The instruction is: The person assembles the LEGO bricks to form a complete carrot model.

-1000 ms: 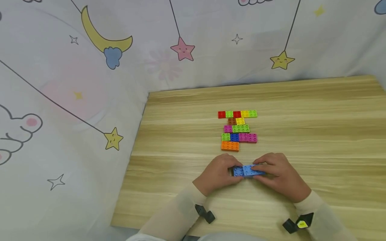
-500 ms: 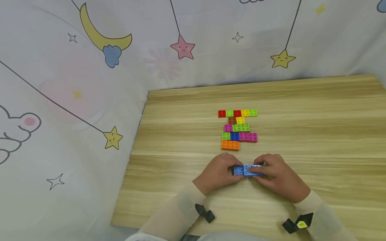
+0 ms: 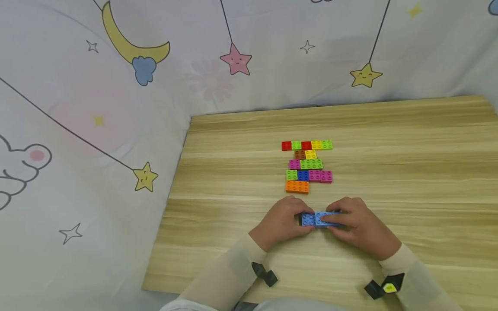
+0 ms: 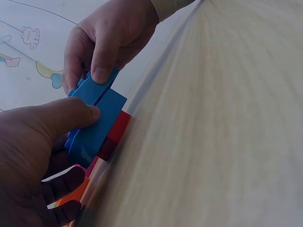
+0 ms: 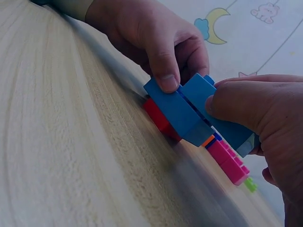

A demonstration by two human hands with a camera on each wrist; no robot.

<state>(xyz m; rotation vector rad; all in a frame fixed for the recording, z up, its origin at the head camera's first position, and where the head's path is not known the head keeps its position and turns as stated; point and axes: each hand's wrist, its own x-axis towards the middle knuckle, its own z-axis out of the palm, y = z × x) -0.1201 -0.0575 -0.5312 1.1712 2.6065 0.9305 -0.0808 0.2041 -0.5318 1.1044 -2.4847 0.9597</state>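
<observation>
The left hand (image 3: 282, 220) pinches a lower blue brick (image 5: 182, 116) at its left end, and the right hand (image 3: 358, 224) grips an upper blue brick (image 5: 222, 125) set over it, extending rightward. Both blue bricks lie directly between the hands, toward the near edge of the table (image 3: 408, 172). A red brick (image 5: 158, 120) shows below them; whether it is joined, I cannot tell. Just beyond sits an orange brick (image 3: 297, 186), then coloured rows (image 3: 311, 164) stepping toward the far edge, where a patterned cloth (image 3: 272, 26) hangs.
</observation>
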